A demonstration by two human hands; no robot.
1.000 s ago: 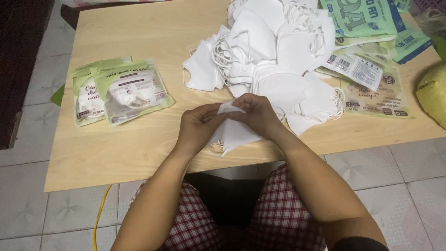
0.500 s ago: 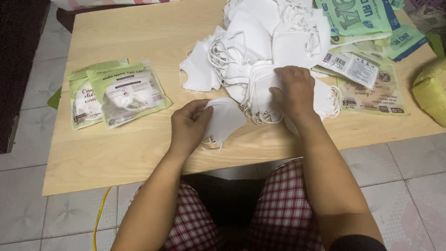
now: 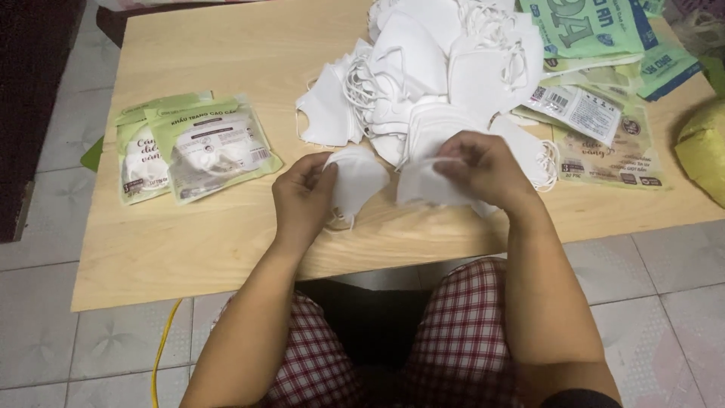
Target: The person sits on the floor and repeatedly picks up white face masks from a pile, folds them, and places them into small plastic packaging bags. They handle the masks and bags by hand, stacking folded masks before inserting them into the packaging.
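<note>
Head view: the left hand [image 3: 306, 198] grasps one white mask [image 3: 356, 180] and the right hand [image 3: 483, 168] pinches a second mask [image 3: 424, 181], both just above the surface [image 3: 226, 234] near its front edge. The mask pile [image 3: 430, 68] crowds the far side, sealed packets [image 3: 192, 147] lie to the left, and bare wood runs between them.

Table [image 3: 226, 249]: light wooden top, standing on a pale tiled floor [image 3: 45, 355].
Left part: two sealed green-and-clear mask packets [image 3: 192, 147], overlapping.
Middle and far edge: heap of loose white masks [image 3: 423, 68].
Right part: flat printed pouches [image 3: 604, 128], some green, some tan.
Right edge: yellow-green bag [image 3: 702, 147], partly out of view.
</note>
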